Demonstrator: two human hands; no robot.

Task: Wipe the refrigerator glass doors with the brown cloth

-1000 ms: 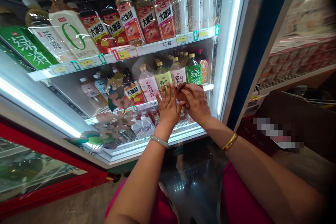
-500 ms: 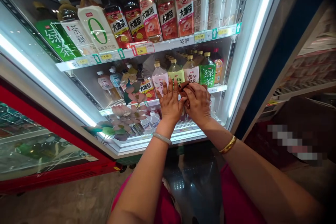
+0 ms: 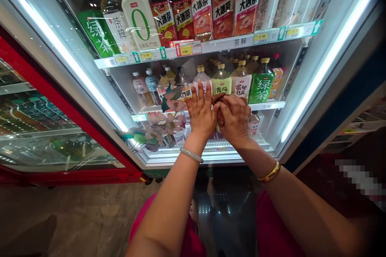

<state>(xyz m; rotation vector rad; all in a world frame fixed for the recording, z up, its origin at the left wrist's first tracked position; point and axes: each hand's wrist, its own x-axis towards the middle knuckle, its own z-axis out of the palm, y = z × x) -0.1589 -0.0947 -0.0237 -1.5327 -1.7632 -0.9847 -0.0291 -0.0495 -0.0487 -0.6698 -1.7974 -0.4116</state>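
Note:
My left hand [image 3: 201,114] is raised in front of the lit drinks fridge, its fingers spread and flat, with nothing held. Close beside it, my right hand [image 3: 235,117] is closed, fingers curled. A dark brown shape [image 3: 217,97] shows at its fingers; I cannot make out whether it is a held thing or a reflection. Behind the hands stand bottles with gold caps: a pink-label bottle [image 3: 201,75], a yellow-green one [image 3: 222,82], a pale pink one [image 3: 241,82] and a green tea bottle [image 3: 263,82]. Lotus-flower pictures [image 3: 164,126] overlap the view left of my hands, apparently on glass.
An upper shelf edge [image 3: 221,44] with price tags carries large tea bottles [image 3: 140,20]. Light strips [image 3: 328,64] line both sides of the fridge. At left is a red-framed cooler [image 3: 90,160]; tiled floor [image 3: 87,213] lies below. Dark shelving [image 3: 346,144] stands at right.
My view has turned left, so the fridge shifts to the right in the picture and more of the red cooler shows. Both hands stay side by side; less of the brown shape is visible.

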